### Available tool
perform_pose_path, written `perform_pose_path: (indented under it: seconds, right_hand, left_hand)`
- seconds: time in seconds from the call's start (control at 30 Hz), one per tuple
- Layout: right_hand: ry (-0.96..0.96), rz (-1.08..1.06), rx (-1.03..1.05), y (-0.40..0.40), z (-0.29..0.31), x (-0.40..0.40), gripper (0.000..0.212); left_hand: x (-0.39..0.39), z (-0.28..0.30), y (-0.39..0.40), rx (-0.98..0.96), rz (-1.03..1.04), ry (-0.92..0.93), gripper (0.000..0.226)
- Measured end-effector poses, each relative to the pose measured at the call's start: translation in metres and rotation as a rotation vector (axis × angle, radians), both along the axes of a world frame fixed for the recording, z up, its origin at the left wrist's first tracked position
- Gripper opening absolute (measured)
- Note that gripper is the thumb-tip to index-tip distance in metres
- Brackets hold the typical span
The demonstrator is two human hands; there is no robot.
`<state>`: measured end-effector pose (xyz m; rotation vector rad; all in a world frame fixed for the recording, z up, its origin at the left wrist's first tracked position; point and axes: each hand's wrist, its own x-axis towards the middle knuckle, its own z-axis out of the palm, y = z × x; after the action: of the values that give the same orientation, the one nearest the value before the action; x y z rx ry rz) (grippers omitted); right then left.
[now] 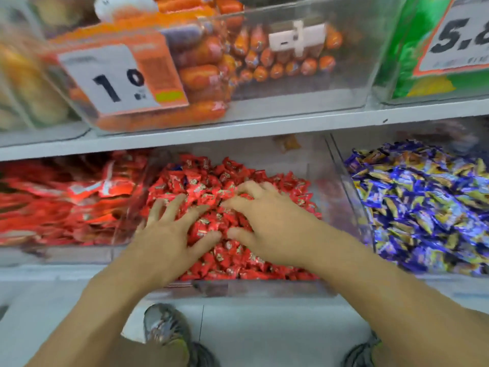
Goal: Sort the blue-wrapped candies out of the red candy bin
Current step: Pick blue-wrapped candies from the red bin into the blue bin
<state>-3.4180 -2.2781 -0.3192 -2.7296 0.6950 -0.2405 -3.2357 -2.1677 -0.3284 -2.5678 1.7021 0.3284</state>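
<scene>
Spreading two hands, seemingly flat

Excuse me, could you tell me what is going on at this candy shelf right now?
A person is standing at a shop shelf with both hands in the middle bin, which is full of red candies. The left hand and right hand lie spread on the pile, fingers splayed, seemingly sifting through it. No blue candy shows among the red ones at the moment, and neither hand holds one. The bin to the right holds blue candies.
</scene>
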Motion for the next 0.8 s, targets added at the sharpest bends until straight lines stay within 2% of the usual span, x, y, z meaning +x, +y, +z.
perform_pose_path:
  seconds: [0.07,0.17,0.27,0.43,0.63,0.73,0.8]
  right_hand:
    - [-0.013,0.038,0.034,-0.006,-0.001,0.026,0.049]
    - [-0.09,0.078,0.109,-0.019,-0.006,0.066,0.04]
    - [-0.157,0.131,0.141,-0.036,-0.009,0.114,0.041]
    - [0.077,0.305,0.019,-0.061,-0.008,0.166,0.038]
    - [0.182,0.318,-0.098,-0.083,-0.019,0.148,0.03]
    - [0.251,0.309,-0.117,-0.096,-0.019,0.109,0.031]
    - [0.294,0.296,-0.043,-0.103,-0.019,0.078,0.031]
  left_hand:
    - [0.006,-0.006,-0.004,-0.01,-0.018,-0.001,0.099]
    - [0.007,-0.015,-0.011,-0.093,-0.056,-0.016,0.093]
    - [0.005,-0.019,-0.013,-0.129,-0.02,0.006,0.088]
    - [0.005,-0.018,-0.015,-0.095,-0.015,0.103,0.076]
    - [0.0,-0.008,-0.006,-0.202,-0.057,0.225,0.067]
    - [-0.008,-0.004,-0.004,-0.4,-0.104,0.207,0.06]
    - [-0.008,-0.003,-0.006,-0.492,-0.039,0.16,0.067]
